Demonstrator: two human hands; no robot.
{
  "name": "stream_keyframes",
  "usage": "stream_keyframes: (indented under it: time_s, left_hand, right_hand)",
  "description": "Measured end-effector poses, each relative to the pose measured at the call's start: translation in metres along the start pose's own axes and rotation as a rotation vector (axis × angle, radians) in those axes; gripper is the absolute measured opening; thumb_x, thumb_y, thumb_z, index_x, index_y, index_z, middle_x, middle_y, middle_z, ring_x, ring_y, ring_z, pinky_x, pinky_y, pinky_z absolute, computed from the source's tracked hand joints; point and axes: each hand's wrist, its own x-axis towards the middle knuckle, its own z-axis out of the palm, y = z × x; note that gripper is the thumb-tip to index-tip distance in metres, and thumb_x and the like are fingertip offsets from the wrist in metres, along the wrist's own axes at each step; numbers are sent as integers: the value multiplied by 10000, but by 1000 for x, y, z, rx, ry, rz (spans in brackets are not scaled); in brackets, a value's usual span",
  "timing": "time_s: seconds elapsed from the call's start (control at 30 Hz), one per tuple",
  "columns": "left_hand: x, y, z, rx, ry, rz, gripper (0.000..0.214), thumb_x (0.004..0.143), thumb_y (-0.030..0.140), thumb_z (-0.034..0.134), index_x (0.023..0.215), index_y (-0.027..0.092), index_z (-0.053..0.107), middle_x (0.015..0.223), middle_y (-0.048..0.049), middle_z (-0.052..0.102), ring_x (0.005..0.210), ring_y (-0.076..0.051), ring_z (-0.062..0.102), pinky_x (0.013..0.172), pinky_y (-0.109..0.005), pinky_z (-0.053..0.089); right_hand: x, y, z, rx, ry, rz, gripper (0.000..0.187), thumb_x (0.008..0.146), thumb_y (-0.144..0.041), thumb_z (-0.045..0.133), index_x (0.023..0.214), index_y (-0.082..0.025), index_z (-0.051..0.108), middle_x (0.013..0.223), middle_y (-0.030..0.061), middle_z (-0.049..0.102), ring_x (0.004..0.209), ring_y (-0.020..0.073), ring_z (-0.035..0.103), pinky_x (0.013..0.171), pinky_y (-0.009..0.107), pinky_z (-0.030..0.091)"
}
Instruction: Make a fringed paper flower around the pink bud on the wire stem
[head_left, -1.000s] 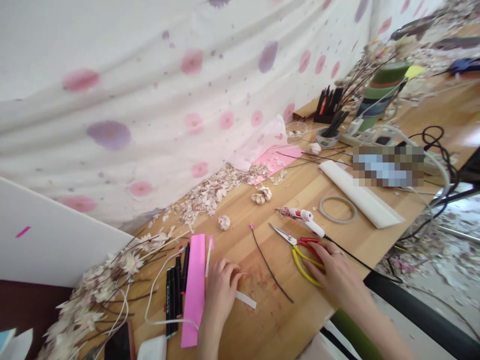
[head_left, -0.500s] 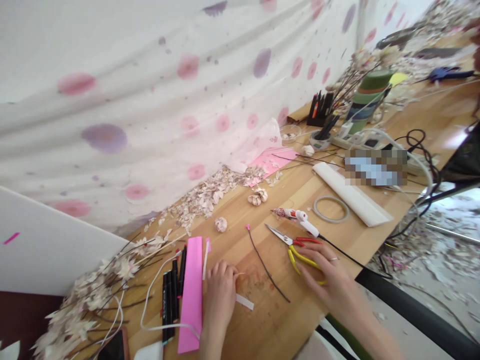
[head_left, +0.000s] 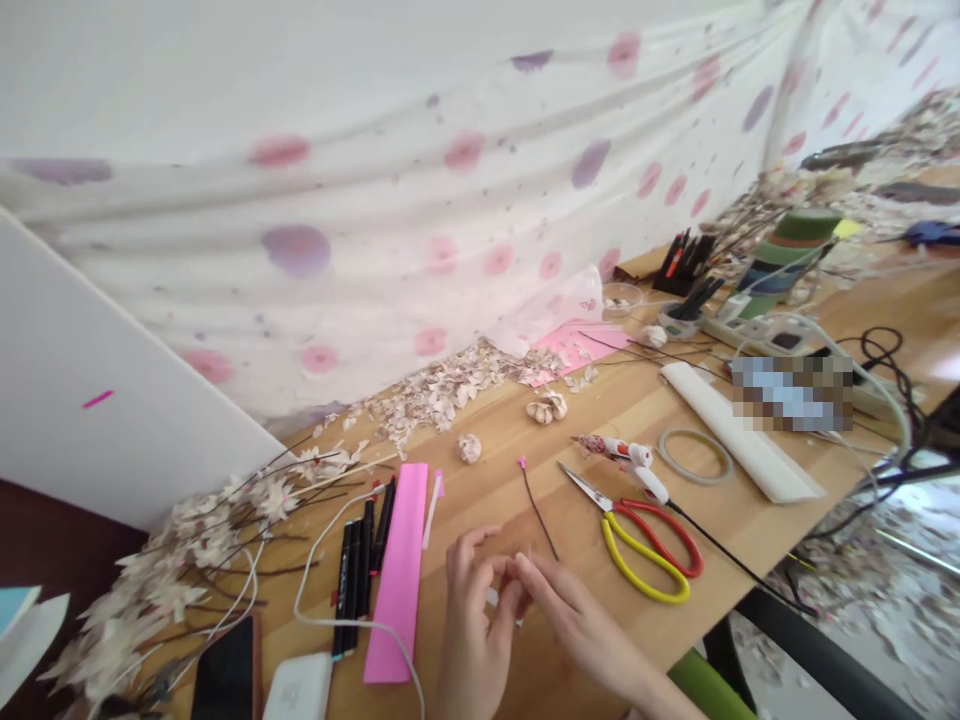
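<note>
My left hand [head_left: 474, 625] and right hand [head_left: 574, 615] both run off the bottom edge at the wrists. Their fingertips meet over something too small to make out, and I can't tell whether either hand actually grips it. A white paper strip [head_left: 491, 597] shows only as a sliver between them. The lower end of the dark wire stem [head_left: 537, 508] slips behind the right fingers. The phone [head_left: 223, 680] and white charger [head_left: 298, 690] are cut by the bottom edge. A pixelated patch [head_left: 791, 392] masks whatever lies beneath it, and far right, the blue tool [head_left: 930, 233] is just blur.
</note>
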Motion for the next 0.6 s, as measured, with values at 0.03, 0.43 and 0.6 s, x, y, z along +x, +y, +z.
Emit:
stream_keyframes:
  time_s: [0.03, 0.43, 0.6]
  left_hand:
    - [-3, 0, 2, -63, 26, -28, 203, 993, 346, 551, 925, 247, 715, 1311, -120, 621, 1289, -266, 596, 944, -380, 586]
    - [-23, -23, 18, -208, 427, 74, 170, 972, 321, 625, 963, 297, 794, 1050, -59, 756, 1006, -205, 719, 888, -317, 588]
    - [-28, -39, 40, -218, 521, 232, 334, 986, 315, 588, 1292, 317, 721, 1163, -98, 779, 931, -211, 754, 818, -319, 634]
  right_hand:
    - [0, 0, 2, 10, -5, 1, 628, 1014, -743, 316, 821, -229, 622, 801, 40, 665, 780, 225, 652, 749, 316, 536]
    - [21, 16, 21, 147, 8, 41, 661, 884, -840, 504, 667, -216, 530, 584, -27, 501, 553, 147, 501, 565, 267, 435]
    - [21, 22, 8, 138, 111, 40, 635, 823, -795, 647, 651, -185, 689, 585, 46, 655, 560, 190, 621, 555, 279, 520]
